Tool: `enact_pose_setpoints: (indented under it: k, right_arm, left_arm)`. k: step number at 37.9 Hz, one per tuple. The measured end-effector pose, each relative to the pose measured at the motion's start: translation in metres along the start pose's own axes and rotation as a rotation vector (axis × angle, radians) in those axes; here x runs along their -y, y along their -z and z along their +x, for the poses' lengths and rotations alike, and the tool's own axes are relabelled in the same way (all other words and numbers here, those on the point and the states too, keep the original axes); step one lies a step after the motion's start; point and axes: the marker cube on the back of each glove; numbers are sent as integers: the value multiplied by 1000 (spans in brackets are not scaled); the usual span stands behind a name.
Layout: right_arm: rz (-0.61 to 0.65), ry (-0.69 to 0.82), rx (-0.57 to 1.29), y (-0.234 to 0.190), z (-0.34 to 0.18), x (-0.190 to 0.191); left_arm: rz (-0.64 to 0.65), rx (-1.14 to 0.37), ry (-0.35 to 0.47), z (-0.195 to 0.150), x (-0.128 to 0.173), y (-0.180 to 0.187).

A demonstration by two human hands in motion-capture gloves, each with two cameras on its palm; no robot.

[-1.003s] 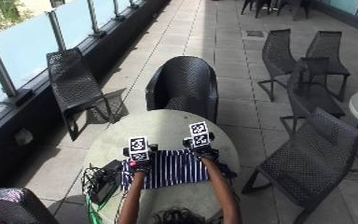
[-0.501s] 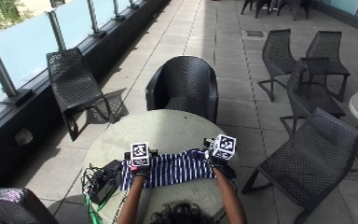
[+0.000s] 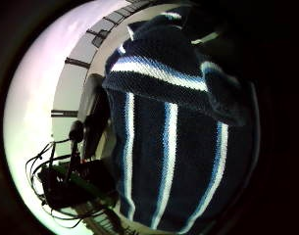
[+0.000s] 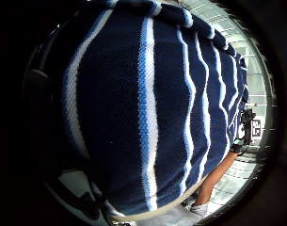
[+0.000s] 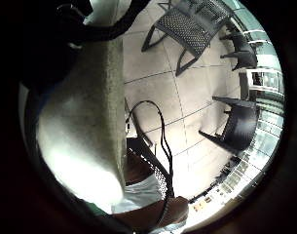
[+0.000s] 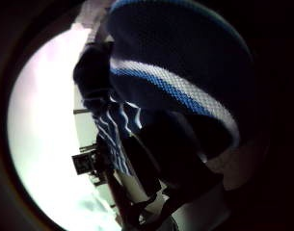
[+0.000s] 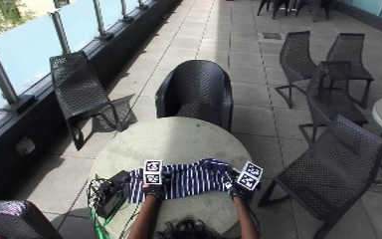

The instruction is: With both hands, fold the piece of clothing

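Shirt (image 7: 181, 180), navy with white stripes, lies bunched across the near side of the table (image 7: 178, 142). My left hand (image 7: 154, 189) and right hand (image 7: 239, 191) each pinch a near corner. Next, I think, lift and fold away.

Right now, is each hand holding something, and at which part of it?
Both hold the striped garment: the left hand at its near edge toward the left end, the right hand at its right end.
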Motion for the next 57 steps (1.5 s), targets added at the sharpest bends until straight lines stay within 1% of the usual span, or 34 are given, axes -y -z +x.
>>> enact_pose_setpoints:
  k: [4, 7, 11, 13, 16, 20, 24, 25, 27, 29, 30, 33, 35, 40, 42, 44, 46, 48, 51, 53, 57]
  right_arm:
    - [-16, -39, -132, -7, -5, -6]
    - [30, -52, -201, -10, -11, -6]
    - [128, -29, -211, -8, -20, -4]
    - [143, -24, -202, -7, -23, -4]
    - [128, -22, -147, 1, -32, -7]
    - [187, 51, 39, 23, -64, -10]
    - [208, 114, 184, 42, -97, -20]
    - [193, 137, 220, 46, -108, -25]
    - [130, 179, 263, 51, -132, -39]
    - [72, 239, 265, 52, -162, -58]
    - [51, 280, 258, 51, -178, -68]
    - [12, 395, 224, 44, -220, -94]
    - [20, 454, 195, 34, -243, -103]
    - [66, 642, 119, -10, -302, -123]
    - [51, 729, 90, -29, -321, -139]
    - [30, 777, 19, -50, -334, -154]
    - [53, 793, -67, -67, -341, -162]
    - [106, 800, -142, -78, -345, -164]
    - [137, 827, -204, -86, -347, -168]
    - [92, 868, -224, -87, -343, -173]
    - [-101, 997, -241, -71, -315, -182]
  left_arm:
    - [-6, -28, 8, -1, -1, -2]
    - [-7, -55, 0, -1, -1, -4]
    - [-10, -72, -8, -1, -1, -4]
    - [-10, -74, -9, -2, -1, -3]
    - [29, -99, -10, -4, -2, 6]
    - [124, -163, -11, -10, -6, 33]
    - [160, -192, 30, -21, -19, 58]
    - [163, -201, 42, -24, -20, 60]
    - [154, -234, 57, -33, -15, 50]
    - [146, -277, 60, -43, -7, 35]
    - [154, -289, 63, -49, -7, 33]
    - [193, -288, 81, -63, -16, 45]
    - [214, -279, 94, -72, -24, 54]
    - [257, -281, 142, -100, -42, 68]
    - [273, -306, 156, -110, -48, 70]
    - [286, -336, 166, -118, -52, 69]
    - [293, -348, 178, -126, -54, 65]
    - [294, -349, 187, -131, -56, 63]
    - [285, -334, 189, -135, -61, 63]
    - [267, -307, 187, -136, -64, 63]
    - [225, -249, 179, -136, -64, 60]
